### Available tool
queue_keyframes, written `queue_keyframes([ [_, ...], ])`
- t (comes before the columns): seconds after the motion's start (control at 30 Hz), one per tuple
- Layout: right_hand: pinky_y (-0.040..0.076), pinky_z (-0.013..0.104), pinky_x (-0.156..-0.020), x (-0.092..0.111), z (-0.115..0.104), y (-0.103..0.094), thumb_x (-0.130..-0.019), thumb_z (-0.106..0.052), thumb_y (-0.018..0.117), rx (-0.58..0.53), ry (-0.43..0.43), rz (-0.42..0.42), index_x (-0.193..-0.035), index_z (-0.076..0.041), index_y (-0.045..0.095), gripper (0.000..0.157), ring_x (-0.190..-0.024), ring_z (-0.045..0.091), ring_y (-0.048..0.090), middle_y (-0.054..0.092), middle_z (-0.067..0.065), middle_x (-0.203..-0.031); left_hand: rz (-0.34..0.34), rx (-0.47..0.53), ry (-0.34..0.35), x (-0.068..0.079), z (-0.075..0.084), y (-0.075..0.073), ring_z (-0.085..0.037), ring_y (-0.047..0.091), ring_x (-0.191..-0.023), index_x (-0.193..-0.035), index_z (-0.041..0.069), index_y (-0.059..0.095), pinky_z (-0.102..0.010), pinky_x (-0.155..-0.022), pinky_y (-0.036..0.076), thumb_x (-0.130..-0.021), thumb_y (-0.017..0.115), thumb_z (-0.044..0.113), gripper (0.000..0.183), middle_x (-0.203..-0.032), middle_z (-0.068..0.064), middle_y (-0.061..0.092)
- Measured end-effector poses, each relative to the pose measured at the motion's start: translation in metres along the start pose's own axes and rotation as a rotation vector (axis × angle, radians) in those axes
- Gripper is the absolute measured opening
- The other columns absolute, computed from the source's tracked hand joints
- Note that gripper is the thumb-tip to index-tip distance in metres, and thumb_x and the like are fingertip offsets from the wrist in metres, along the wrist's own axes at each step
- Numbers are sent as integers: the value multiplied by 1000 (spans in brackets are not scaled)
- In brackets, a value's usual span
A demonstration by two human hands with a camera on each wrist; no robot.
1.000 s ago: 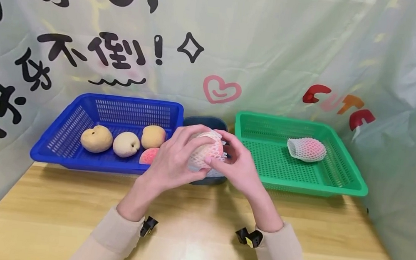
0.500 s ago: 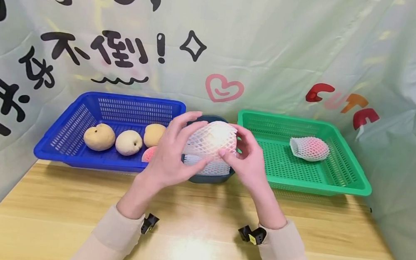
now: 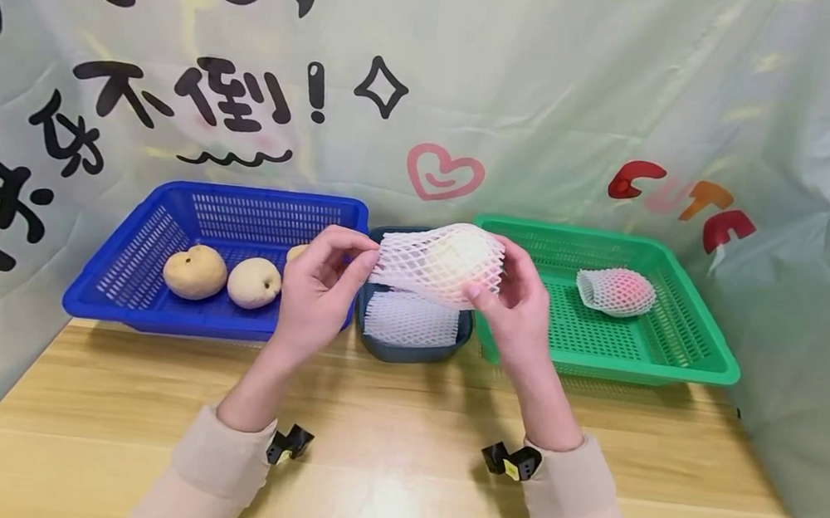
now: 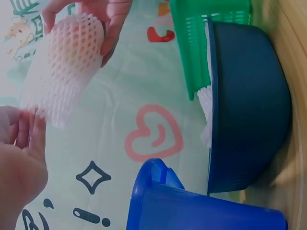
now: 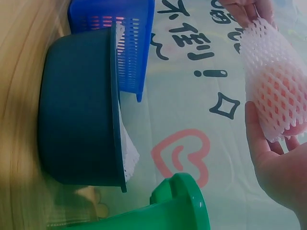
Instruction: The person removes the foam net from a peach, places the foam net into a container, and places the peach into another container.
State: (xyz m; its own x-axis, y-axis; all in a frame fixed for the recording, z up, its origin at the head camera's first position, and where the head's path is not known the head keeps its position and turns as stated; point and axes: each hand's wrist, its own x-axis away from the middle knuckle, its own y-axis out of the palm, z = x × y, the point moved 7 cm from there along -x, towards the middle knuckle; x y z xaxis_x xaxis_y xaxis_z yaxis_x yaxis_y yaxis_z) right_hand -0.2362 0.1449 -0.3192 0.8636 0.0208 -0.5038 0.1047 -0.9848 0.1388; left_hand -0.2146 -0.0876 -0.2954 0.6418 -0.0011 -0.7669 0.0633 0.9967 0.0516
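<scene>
In the head view a round peach (image 3: 463, 257) sits inside a white foam net (image 3: 401, 259), held up above the dark blue bin. My left hand (image 3: 317, 295) pinches the loose left end of the net between thumb and fingers. The right hand (image 3: 518, 315) grips the peach through the net, with the thumb in front and fingers behind. Through the mesh the peach looks pinkish in the right wrist view, where the net (image 5: 259, 43) stretches toward the left fingertips. Some right fingers are hidden behind the peach.
A blue basket (image 3: 176, 321) at left holds several bare fruits, partly covered by my left hand. The dark blue bin (image 3: 413, 356) between the baskets contains white foam nets (image 3: 412, 321). In the green basket (image 3: 644, 371) at right lies a netted peach (image 3: 631, 295).
The left hand has moved from around the peach to the left, drawing out the net's loose end. My right hand has shifted slightly right and still holds the peach.
</scene>
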Motion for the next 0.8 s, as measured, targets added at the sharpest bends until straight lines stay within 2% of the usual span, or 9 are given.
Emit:
queue_keyframes([
  [0.17,55,24,-86,0,-1,-1,-86,-19,83,-38,-27,0,-138,-5,60,59,-113,22,57,62,6,-130,-78,63,-209,4,-11,7,-14,65,-94,-111,-14,64,-22,-81,54,-99,60,-12,13,-104,-3,68],
  [0.23,55,24,-86,0,-2,0,-85,-18,82,-57,-27,7,-137,-7,61,57,-113,21,57,62,6,-131,-116,48,-274,5,-15,9,-13,64,-94,-112,-12,65,-21,-80,53,-100,59,-10,14,-106,-5,69],
  [0.33,56,24,-86,1,-2,1,-84,-12,78,-74,-12,15,-135,-8,63,53,-112,19,57,61,5,-130,-193,11,-343,9,-21,12,-11,62,-87,-114,-9,68,-20,-75,52,-101,59,-7,16,-110,-13,70],
  [0.47,56,25,-85,2,0,3,-84,-10,75,-74,2,4,-137,-8,63,54,-112,19,58,60,5,-130,-274,-42,-386,13,-29,14,-15,63,-86,-117,-6,70,-22,-75,52,-100,61,-6,19,-117,-17,71],
  [0.63,56,24,-85,2,2,4,-85,-8,75,-69,2,-7,-138,-4,61,55,-111,19,59,61,5,-130,-269,-74,-469,13,-36,13,-28,68,-107,-128,-11,60,-23,-90,55,-95,60,-13,33,-121,-25,68],
  [0.8,56,24,-85,1,8,7,-85,2,70,-58,50,-34,-140,1,58,56,-110,18,60,63,3,-127,-251,-26,-538,14,-40,13,-26,63,-105,-132,-12,53,-20,-83,54,-88,55,-19,45,-122,-25,62],
])
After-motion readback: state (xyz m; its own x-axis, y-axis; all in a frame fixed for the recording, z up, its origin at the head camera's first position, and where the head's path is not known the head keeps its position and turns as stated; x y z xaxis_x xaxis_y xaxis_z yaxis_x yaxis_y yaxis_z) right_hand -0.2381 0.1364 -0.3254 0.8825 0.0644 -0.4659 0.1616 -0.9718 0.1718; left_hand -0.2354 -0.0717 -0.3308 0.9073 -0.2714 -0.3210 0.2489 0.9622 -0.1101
